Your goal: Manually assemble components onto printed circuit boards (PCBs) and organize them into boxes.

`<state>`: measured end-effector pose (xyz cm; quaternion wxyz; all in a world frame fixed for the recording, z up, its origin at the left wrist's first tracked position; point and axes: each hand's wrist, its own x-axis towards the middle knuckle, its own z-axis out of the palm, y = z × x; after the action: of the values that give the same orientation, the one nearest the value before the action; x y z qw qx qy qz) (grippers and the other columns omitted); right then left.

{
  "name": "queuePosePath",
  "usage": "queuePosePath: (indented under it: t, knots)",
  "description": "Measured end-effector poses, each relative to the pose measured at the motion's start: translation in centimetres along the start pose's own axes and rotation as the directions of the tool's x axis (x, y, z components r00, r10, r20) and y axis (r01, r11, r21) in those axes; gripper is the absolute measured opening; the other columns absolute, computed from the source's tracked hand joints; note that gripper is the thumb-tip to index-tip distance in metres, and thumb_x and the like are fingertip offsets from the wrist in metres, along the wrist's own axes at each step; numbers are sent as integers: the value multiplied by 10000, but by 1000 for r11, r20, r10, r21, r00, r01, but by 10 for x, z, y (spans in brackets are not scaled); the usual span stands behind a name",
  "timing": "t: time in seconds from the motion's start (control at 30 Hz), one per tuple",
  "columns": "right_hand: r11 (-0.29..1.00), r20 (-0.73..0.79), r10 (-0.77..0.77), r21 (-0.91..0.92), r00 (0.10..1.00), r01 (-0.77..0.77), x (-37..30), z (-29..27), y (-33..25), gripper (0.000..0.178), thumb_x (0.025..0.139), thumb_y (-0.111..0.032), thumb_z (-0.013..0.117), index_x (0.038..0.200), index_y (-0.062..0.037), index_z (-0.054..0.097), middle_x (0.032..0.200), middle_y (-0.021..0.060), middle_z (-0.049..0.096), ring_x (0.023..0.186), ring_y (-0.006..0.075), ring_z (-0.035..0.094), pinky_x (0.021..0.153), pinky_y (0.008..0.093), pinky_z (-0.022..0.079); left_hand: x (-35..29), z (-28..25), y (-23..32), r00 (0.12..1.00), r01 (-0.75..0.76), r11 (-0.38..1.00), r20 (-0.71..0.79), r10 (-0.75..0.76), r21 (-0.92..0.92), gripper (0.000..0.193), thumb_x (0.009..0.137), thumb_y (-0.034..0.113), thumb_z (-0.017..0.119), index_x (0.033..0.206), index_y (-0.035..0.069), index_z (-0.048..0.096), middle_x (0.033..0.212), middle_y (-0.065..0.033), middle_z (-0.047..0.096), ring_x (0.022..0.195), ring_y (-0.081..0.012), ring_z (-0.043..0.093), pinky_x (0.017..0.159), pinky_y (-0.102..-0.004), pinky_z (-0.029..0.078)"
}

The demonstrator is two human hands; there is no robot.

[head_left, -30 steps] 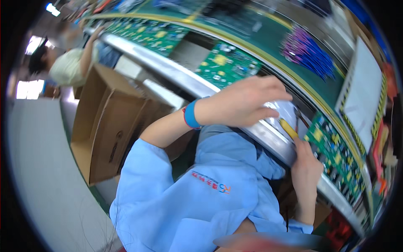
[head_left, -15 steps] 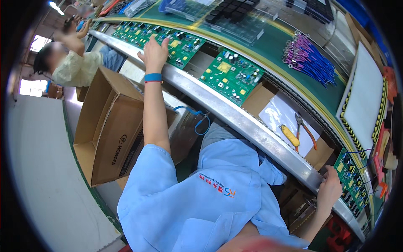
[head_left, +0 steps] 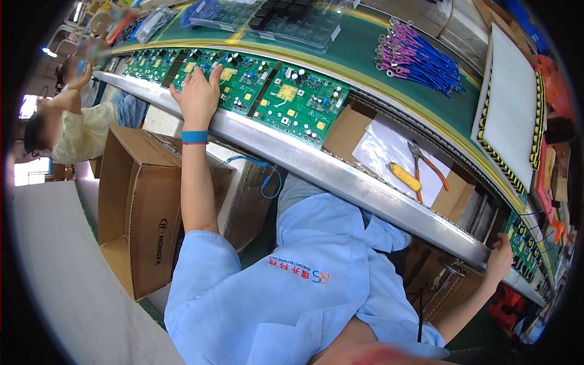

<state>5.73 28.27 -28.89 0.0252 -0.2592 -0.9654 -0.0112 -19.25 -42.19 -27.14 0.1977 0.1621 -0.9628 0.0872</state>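
My left hand (head_left: pixel 198 96) lies with fingers spread on a green circuit board (head_left: pixel 238 91) in the metal rail. A second circuit board (head_left: pixel 302 108) sits just right of it, with a narrow gap between. At the far right my right hand (head_left: pixel 500 260) has loosely bent fingers touching the near edge of another circuit board (head_left: pixel 524 244). A blue wristband (head_left: pixel 195 137) is round my left wrist.
Orange-handled pliers (head_left: pixel 420 169) and a yellow-handled tool (head_left: pixel 404 176) lie on white paper in a cardboard box below the rail (head_left: pixel 377 188). Beyond are a bundle of blue-purple wires (head_left: pixel 420 61) and clear trays (head_left: pixel 292 30). A large carton (head_left: pixel 143 207) and another person (head_left: pixel 85 118) are at left.
The gap between the board under my left hand and its right neighbour has narrowed; a gap shows on its left. My right hand and the far-right board have shifted right. The view has turned slightly.
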Motion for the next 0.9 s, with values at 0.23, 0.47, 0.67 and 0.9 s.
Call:
queuePosePath:
  t: [0.23,0.47,0.67,0.9]
  knots:
    - [992,64,-39,124,997,30,9,-28,-38,295,906,-56,457,1137,-103,633,891,117,673,831,311,646,713,401,485,-29,-29,34,989,-139,990,-44,139,-12,570,961,525,465,1062,-27,572,1024,-192,686,1109,-341,601,1046,-626,244]
    - [823,-303,-421,267,855,501,29,-71,-170,251,919,-25,518,1139,-62,632,1035,148,681,952,308,662,831,359,501,-80,-52,73,905,-421,896,-134,404,-139,597,938,478,530,1244,-34,539,1102,-182,665,1169,-299,572,1079,-551,230]
    - [457,-363,-727,378,583,805,83,-94,-311,247,906,-87,560,1145,-74,623,1088,141,659,993,326,637,836,396,507,-121,-92,116,818,-567,752,-121,562,-337,681,871,476,611,1249,-79,500,1128,-212,634,1181,-330,552,1104,-542,223]
    - [324,-464,-781,272,418,906,118,-69,-491,476,846,-240,663,1280,-98,529,1198,110,585,1070,324,606,858,410,517,-55,-118,118,751,-638,645,-155,642,-420,470,823,409,707,1161,88,645,1052,-101,685,1045,-247,624,1055,-501,285]
